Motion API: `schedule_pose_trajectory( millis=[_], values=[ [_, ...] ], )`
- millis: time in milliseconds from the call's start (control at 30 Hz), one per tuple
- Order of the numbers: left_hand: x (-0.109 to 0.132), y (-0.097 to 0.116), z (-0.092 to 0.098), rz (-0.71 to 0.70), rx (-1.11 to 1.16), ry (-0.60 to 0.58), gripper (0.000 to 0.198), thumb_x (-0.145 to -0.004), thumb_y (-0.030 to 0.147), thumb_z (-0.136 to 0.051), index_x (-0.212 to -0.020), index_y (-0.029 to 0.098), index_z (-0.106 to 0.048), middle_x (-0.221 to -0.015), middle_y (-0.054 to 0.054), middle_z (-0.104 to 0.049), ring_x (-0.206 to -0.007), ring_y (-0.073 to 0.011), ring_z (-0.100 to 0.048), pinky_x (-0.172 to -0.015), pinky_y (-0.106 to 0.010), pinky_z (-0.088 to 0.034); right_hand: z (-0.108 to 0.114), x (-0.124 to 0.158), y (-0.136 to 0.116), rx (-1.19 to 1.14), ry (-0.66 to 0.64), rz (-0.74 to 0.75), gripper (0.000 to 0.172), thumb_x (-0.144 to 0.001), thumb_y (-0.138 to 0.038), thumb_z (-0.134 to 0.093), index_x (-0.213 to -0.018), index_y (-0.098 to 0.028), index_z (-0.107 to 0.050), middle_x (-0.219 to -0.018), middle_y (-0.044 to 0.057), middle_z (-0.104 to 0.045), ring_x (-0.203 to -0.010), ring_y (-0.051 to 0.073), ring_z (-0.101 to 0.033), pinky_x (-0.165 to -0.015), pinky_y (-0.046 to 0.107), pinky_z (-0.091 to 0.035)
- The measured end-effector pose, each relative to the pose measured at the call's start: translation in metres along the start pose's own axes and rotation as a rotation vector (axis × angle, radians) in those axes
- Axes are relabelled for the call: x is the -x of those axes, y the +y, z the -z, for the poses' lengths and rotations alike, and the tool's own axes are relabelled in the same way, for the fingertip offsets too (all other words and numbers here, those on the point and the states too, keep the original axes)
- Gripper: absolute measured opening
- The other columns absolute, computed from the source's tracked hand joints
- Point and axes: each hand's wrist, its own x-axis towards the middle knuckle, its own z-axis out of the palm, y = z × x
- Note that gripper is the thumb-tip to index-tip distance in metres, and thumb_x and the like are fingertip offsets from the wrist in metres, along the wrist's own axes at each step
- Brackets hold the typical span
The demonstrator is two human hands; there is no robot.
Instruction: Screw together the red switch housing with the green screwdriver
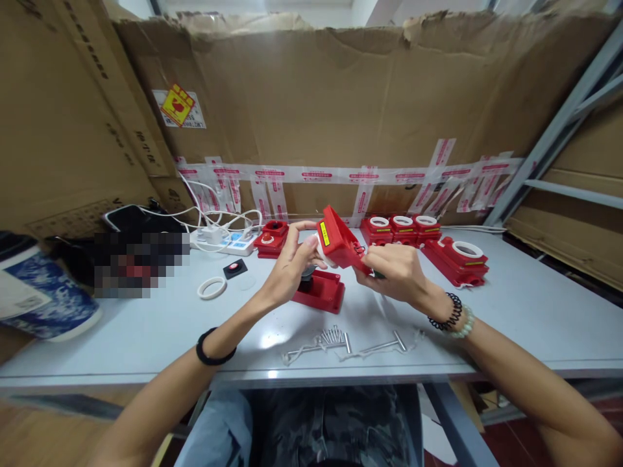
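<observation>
We see both hands lift a red switch-box cover (339, 245) above the red base (320, 290); left hand (288, 267) fingers pinch its edge, right hand (395, 272) fingers grip its corner, maybe also a small tool.

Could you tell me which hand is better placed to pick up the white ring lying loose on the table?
Left. The left hand is on the same side as the white ring; the right hand, gripping the red cover, would have to cross over.

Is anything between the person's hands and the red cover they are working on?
Nothing visible. The left hand and right hand both already grip the tilted red cover, held above the red base on the table.
</observation>
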Motion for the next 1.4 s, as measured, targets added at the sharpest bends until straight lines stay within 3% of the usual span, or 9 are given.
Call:
schedule_pose_trajectory(
  millis=[100, 367, 500, 700, 833, 1033, 1133, 1267, 1400],
  values=[
    [0.002, -0.002, 0.0, -0.057, -0.097, 0.039, 0.036, -0.094, 0.052, -0.033, -0.114, 0.023, -0.037, -0.099, -0.006, -0.06, -0.083, -0.0171, -0.064, -0.07, -0.034, -0.053, -0.001, 0.001, 0.0, -0.007, 0.005, 0.004, 0.026, -0.081, -0.022, -0.057, -0.057, -0.019, -0.049, -0.049, -0.005, -0.048, -0.046, 0.007, -0.035, -0.047, 0.023, -0.027],
    [0.0, -0.006, 0.004, -0.71, -0.678, 0.167, 0.056, -0.065, 0.019, -0.074, -0.111, 0.022, -0.041, -0.114, -0.008, -0.049, -0.108, -0.0227, -0.053, -0.082, -0.036, -0.051, 0.0, -0.001, -0.001, -0.036, 0.003, -0.035, 0.024, -0.078, -0.018, -0.056, -0.056, -0.019, -0.047, -0.047, -0.006, -0.045, -0.045, 0.008, -0.033, -0.046, 0.022, -0.027],
    [0.0, -0.008, 0.001, -0.585, -0.525, 0.157, 0.047, -0.07, 0.02, -0.069, -0.109, 0.021, -0.043, -0.109, -0.007, -0.053, -0.1, -0.0198, -0.058, -0.082, -0.035, -0.051, 0.0, 0.001, 0.0, -0.05, 0.006, -0.036, 0.023, -0.079, -0.018, -0.056, -0.057, -0.019, -0.048, -0.048, -0.006, -0.046, -0.045, 0.007, -0.033, -0.046, 0.022, -0.027],
    [-0.003, -0.003, 0.0, 0.03, 0.097, 0.055, 0.023, -0.083, 0.039, -0.045, -0.096, 0.021, -0.04, -0.073, 0.001, -0.061, -0.059, -0.0138, -0.06, -0.056, -0.027, -0.047, -0.002, 0.002, -0.001, -0.019, -0.013, 0.017, 0.025, -0.083, -0.023, -0.056, -0.058, -0.019, -0.051, -0.05, -0.005, -0.05, -0.047, 0.008, -0.036, -0.047, 0.023, -0.027],
    [-0.004, 0.001, 0.0, 0.326, 0.185, -0.139, 0.038, -0.084, 0.052, -0.029, -0.086, 0.018, -0.046, -0.062, -0.003, -0.06, -0.051, -0.0164, -0.057, -0.049, -0.028, -0.042, -0.003, 0.0, -0.002, 0.005, -0.018, 0.052, 0.027, -0.083, -0.024, -0.056, -0.057, -0.019, -0.051, -0.05, -0.005, -0.05, -0.047, 0.008, -0.036, -0.047, 0.024, -0.027],
    [0.006, -0.002, -0.007, -0.195, -0.289, 0.126, 0.051, -0.078, 0.046, -0.062, -0.116, 0.024, -0.037, -0.119, -0.008, -0.051, -0.096, -0.0201, -0.06, -0.082, -0.036, -0.049, -0.002, 0.0, 0.001, 0.007, -0.016, -0.027, 0.024, -0.079, -0.019, -0.057, -0.056, -0.018, -0.049, -0.048, -0.005, -0.048, -0.045, 0.007, -0.036, -0.046, 0.023, -0.027],
    [0.006, -0.005, -0.007, -0.404, -0.474, 0.138, 0.067, -0.065, 0.027, -0.077, -0.119, 0.024, -0.037, -0.121, -0.009, -0.047, -0.104, -0.022, -0.057, -0.087, -0.038, -0.049, 0.0, -0.002, 0.001, -0.003, -0.011, -0.042, 0.023, -0.079, -0.018, -0.056, -0.057, -0.018, -0.049, -0.048, -0.005, -0.048, -0.044, 0.007, -0.037, -0.046, 0.022, -0.027],
    [0.003, -0.004, -0.004, -0.424, -0.444, 0.156, 0.054, -0.065, 0.018, -0.075, -0.11, 0.022, -0.044, -0.108, -0.005, -0.054, -0.093, -0.0181, -0.061, -0.086, -0.035, -0.05, 0.002, -0.004, 0.0, -0.012, 0.008, -0.051, 0.022, -0.078, -0.017, -0.055, -0.057, -0.019, -0.049, -0.047, -0.005, -0.048, -0.043, 0.007, -0.037, -0.045, 0.021, -0.028],
    [-0.001, -0.003, -0.003, -0.197, -0.191, 0.116, 0.042, -0.068, 0.027, -0.071, -0.102, 0.02, -0.047, -0.096, -0.004, -0.061, -0.088, -0.0182, -0.062, -0.081, -0.034, -0.05, 0.004, -0.005, 0.0, -0.031, 0.027, -0.05, 0.021, -0.077, -0.016, -0.057, -0.058, -0.019, -0.048, -0.047, -0.005, -0.048, -0.043, 0.007, -0.037, -0.045, 0.021, -0.029]
  ],
)
